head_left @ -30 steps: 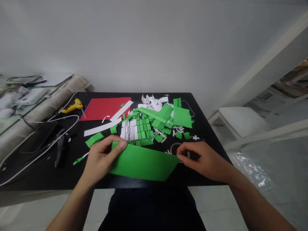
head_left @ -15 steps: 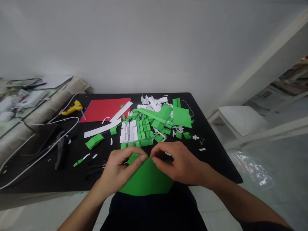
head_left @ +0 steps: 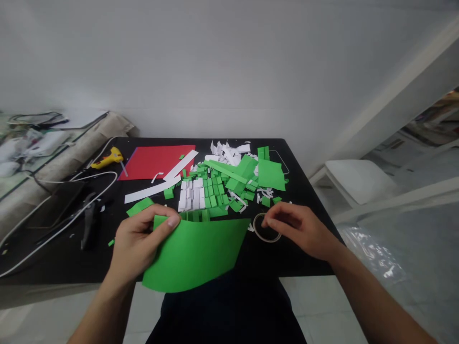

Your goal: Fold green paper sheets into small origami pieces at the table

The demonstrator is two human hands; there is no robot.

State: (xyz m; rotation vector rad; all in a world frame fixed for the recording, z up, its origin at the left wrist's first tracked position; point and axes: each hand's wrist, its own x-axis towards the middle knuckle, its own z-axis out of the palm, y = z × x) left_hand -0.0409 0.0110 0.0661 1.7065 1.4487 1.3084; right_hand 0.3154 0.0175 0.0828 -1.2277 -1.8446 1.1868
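Observation:
My left hand (head_left: 138,241) pinches the upper left corner of a large green paper sheet (head_left: 195,253), thumb on top, and the sheet bows out over the near edge of the black table (head_left: 64,258). My right hand (head_left: 297,227) rests on the table to the right of the sheet, its curled fingertips touching a clear tape ring (head_left: 266,228). Whether those fingers grip the ring is unclear. Behind both hands lies a pile of small green and white paper pieces (head_left: 215,186).
A red sheet (head_left: 156,161) and white paper strips (head_left: 152,189) lie at the back left, near a yellow glue gun (head_left: 106,159) and white cables (head_left: 60,224). Black pliers (head_left: 88,222) lie left. A white chair (head_left: 358,179) stands right of the table.
Both hands were together at the sheet's top edge half a second ago. Now my right hand has let go and moved right to the tape ring; my left hand holds the sheet alone, further left.

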